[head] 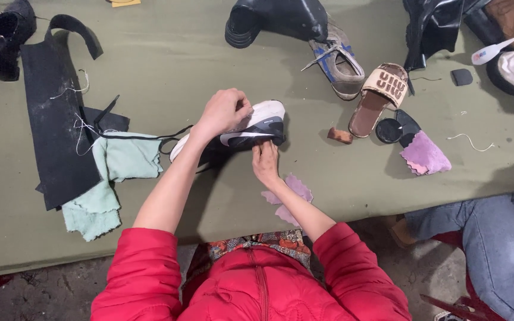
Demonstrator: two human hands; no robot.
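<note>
1. Left hand (224, 111) – closed over the top of a white and black sneaker (251, 126), gripping it.
2. Right hand (266, 163) – fingers pinched on the sneaker's lower side edge, palm down.
3. Sneaker lying on its side mid-table on the green table cover (174, 65), between both hands.
4. Just under the right wrist, a pink cloth (292, 189); to the left, a mint-green cloth (114, 178) over a black leather strip (52, 113).
5. Farther right – a beige slide sandal (382, 98), a round black tin (388, 130), a second pink cloth (426, 154).

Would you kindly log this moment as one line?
left hand: holds sneaker top | right hand: pinches its sole edge | green cloth: left of sneaker
</note>
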